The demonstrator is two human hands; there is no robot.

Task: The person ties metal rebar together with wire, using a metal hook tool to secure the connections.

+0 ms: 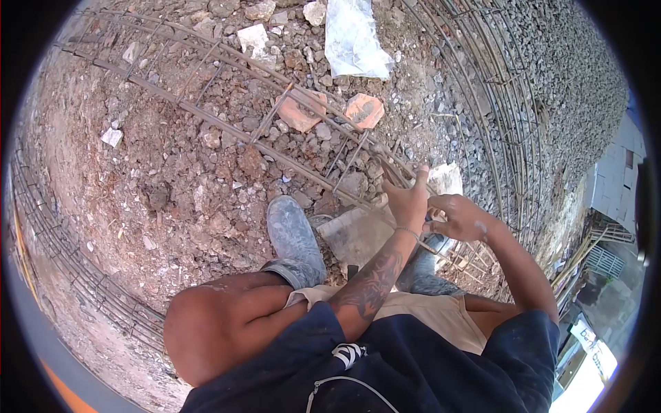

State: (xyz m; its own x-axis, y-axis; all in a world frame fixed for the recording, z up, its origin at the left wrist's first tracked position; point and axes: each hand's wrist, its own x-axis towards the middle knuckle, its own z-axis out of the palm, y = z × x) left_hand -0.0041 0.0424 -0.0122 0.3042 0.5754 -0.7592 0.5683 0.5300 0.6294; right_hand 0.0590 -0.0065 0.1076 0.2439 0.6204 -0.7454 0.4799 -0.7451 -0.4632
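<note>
I am squatting over a long rebar cage (206,117) that lies across rubble-strewn dirt. My left hand (407,201), on a tattooed forearm, is at the cage's near end, thumb and fingers pinched around a bar and one finger raised. My right hand (460,217) sits just to its right, almost touching it, fingers curled on what looks like a thin tie wire (434,246); the wire is too fine to see clearly. My grey boot (292,237) stands left of the hands beside a flat concrete piece (358,234).
Two broken red bricks (301,113) (363,110) lie under the cage. A white plastic sheet (352,41) lies at the top. More bent rebar runs along the left (62,255) and over a gravel heap (551,82) on the right. Loose stones cover the ground.
</note>
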